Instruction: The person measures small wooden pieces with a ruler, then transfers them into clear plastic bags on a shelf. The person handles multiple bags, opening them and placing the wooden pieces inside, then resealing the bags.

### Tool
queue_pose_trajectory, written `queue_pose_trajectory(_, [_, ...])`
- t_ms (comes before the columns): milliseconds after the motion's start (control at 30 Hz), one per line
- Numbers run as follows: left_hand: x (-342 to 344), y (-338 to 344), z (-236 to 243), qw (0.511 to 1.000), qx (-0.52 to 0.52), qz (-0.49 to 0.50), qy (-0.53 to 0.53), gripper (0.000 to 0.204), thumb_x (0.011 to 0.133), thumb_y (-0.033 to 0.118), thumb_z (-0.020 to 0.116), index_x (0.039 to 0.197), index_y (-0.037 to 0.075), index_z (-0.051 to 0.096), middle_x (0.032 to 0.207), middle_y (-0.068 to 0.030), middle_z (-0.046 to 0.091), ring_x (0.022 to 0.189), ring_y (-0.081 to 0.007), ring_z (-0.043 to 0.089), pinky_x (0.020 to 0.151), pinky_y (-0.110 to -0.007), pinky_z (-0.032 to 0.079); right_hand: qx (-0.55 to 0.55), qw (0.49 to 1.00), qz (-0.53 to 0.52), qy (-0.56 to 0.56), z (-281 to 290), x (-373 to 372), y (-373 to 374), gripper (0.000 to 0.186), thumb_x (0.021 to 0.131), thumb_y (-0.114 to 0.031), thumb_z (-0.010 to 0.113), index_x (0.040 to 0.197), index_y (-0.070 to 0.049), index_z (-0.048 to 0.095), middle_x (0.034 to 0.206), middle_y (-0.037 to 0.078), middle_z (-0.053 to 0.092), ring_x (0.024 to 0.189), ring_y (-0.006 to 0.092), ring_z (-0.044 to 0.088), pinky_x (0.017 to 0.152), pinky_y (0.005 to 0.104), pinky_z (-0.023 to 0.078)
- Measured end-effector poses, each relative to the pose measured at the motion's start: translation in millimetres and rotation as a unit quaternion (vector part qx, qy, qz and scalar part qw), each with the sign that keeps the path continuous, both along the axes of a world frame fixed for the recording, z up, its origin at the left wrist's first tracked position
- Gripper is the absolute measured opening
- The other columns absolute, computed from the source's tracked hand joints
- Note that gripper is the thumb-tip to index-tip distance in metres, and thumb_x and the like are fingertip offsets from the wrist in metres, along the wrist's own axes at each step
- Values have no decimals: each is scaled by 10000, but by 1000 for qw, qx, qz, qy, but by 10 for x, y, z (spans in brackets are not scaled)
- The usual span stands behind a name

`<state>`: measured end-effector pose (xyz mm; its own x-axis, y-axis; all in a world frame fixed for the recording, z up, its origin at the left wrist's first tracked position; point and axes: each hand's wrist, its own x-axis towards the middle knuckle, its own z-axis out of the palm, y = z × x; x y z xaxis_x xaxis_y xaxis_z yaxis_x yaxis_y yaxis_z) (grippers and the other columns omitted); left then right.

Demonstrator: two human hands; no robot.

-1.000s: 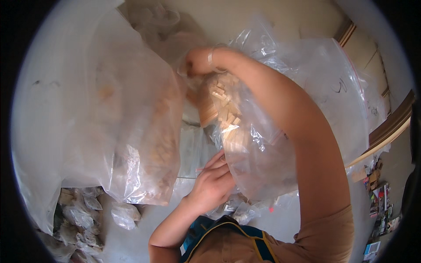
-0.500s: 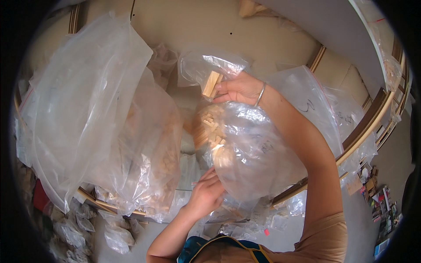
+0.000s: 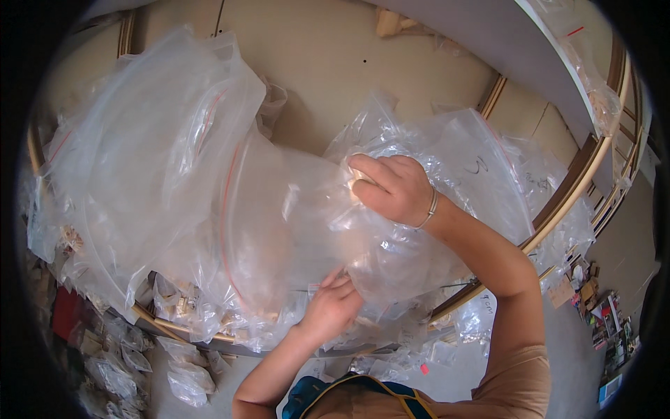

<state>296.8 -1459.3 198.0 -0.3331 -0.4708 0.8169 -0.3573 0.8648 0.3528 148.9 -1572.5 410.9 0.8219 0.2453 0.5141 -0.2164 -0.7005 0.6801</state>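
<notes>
A crumpled clear plastic bag (image 3: 391, 258) lies in the middle. My right hand (image 3: 394, 187) is closed on its upper part, thumb and forefinger pinched over a bunched, pale spot. Whether wood is inside that spot I cannot tell. My left hand (image 3: 331, 307) has its fingers curled at the bag's lower left edge, the fingertips partly behind the plastic. Directly left of my right hand spreads a second clear bag with a red zip line (image 3: 227, 199). Its film covers the place between the large left bag (image 3: 146, 160) and my hands.
A large clear bag with a pen mark (image 3: 481, 188) stands at the right, beside a curved wooden rim (image 3: 558, 202). Small bags of wooden pieces (image 3: 185, 304) line the front edge. More bags (image 3: 188, 377) lie below left. A grey panel (image 3: 488, 42) hangs over the upper right.
My right hand has come down and toward me; the wooden block in its fingers no longer shows. The red-zip bag now spreads over the middle, hiding the wooden pieces. My left hand barely moved.
</notes>
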Motion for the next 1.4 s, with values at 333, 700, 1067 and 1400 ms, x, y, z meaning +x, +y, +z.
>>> queue_pose_trajectory(333, [104, 261, 42, 1000, -3, 31, 1, 385, 750, -53, 678, 1107, 83, 723, 1146, -115, 721, 1166, -316, 662, 1108, -497, 456, 265, 944, -6, -197, -107, -128, 60, 119, 852, -13, 698, 903, -43, 594, 1215, 131, 694, 822, 203, 714, 730, 325, 585])
queue_pose_trajectory(700, [257, 373, -30, 999, 1, 50, -10, 434, 696, -33, 727, 1108, 105, 721, 1159, -114, 721, 1173, -314, 656, 1182, -551, 365, 834, 443, 135, -300, -231, 121, 340, 349, 986, 31, 632, 1317, 60, 525, 1309, 195, 634, 1199, 330, 672, 1008, 404, 573])
queue_pose_trajectory(1067, [360, 447, -20, 999, 1, 50, -13, 448, 691, -31, 719, 1121, 97, 711, 1095, -108, 714, 1151, -323, 658, 1172, -552, 372, 861, 415, 141, -259, -363, 168, 318, 382, 989, 28, 622, 1357, 25, 518, 1323, 193, 628, 1198, 326, 671, 982, 395, 579])
queue_pose_trajectory(1400, [232, 516, 33, 1000, -6, 12, 9, 384, 755, -44, 685, 1111, 96, 712, 1013, -75, 717, 1007, -281, 684, 1169, -541, 381, 662, 727, -182, 16, -499, 338, 101, 798, 772, -298, 888, 1395, 51, 529, 1312, 211, 643, 1185, 312, 648, 1002, 383, 517])
